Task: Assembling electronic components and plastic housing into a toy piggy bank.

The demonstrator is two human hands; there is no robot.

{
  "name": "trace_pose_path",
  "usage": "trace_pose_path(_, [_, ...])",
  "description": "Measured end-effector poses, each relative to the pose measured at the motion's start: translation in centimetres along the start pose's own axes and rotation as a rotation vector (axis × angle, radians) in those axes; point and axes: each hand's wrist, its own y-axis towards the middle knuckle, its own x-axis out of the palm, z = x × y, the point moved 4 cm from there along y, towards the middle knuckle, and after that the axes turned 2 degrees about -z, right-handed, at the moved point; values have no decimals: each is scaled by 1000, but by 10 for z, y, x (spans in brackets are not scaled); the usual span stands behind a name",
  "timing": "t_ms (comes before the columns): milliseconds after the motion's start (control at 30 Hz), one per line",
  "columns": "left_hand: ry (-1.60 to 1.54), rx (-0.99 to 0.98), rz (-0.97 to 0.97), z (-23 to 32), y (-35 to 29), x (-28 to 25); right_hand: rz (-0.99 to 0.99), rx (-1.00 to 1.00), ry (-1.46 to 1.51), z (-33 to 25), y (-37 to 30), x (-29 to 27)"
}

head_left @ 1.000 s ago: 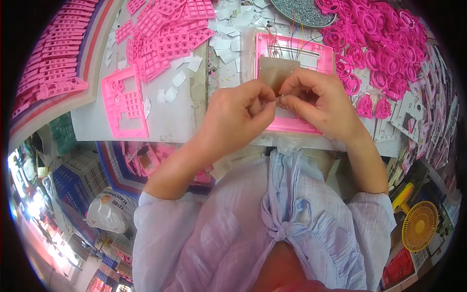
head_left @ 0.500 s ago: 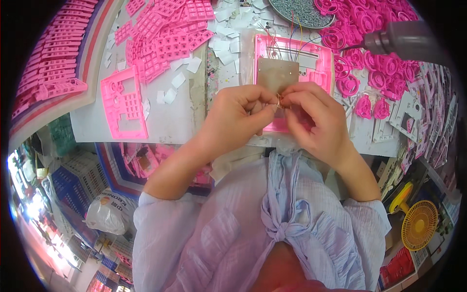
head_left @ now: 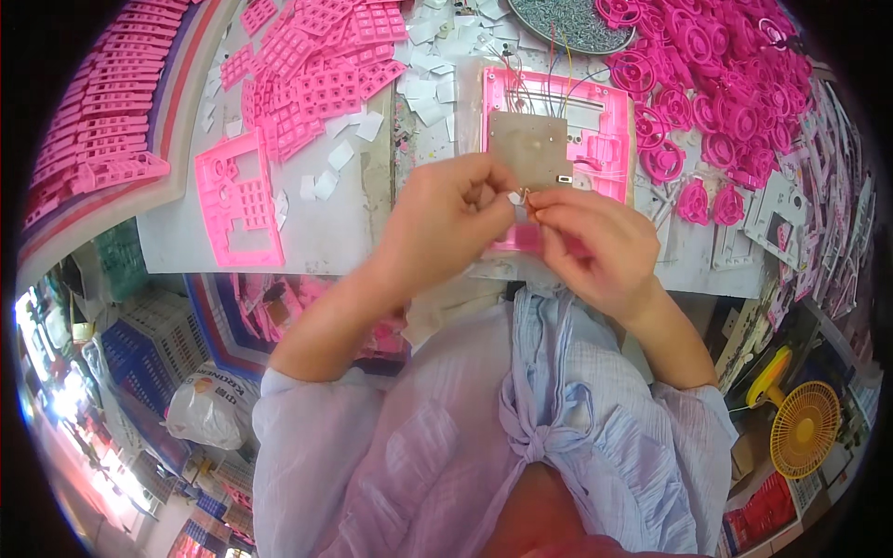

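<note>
Over the near part of an open pink plastic housing, both my hands meet at their fingertips. My left hand is closed in a pinch, with a small white piece showing at its fingertips. My right hand pinches thin light-coloured wire beside that piece. Just beyond the fingers a brown circuit board lies in the housing. Several coloured wires rise from the board's far edge. My fingers cover the near part of the housing and the far ends of the held wire.
Pink keypad frames and white paper squares lie left of the housing, near a pink panel. Magenta ring-shaped parts pile up at right. A round tray of screws stands behind. A yellow fan is low at right.
My hands have shifted slightly left, and the right fingers have drawn together. The small white piece now shows between them. The dark tool hanging at upper right has swung mostly out of view.
</note>
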Motion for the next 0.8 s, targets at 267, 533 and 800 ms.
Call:
trace_pose_path(267, [186,277,-59,9,5,-10,-95,-215,-230,1,2,9])
trace_pose_path(533, [575,798,127,7,-1,-1,-174,-186,-369,1,1,17])
trace_pose_path(800, [560,627,135,1,2,-2,-369,-100,-480,-14,3,15])
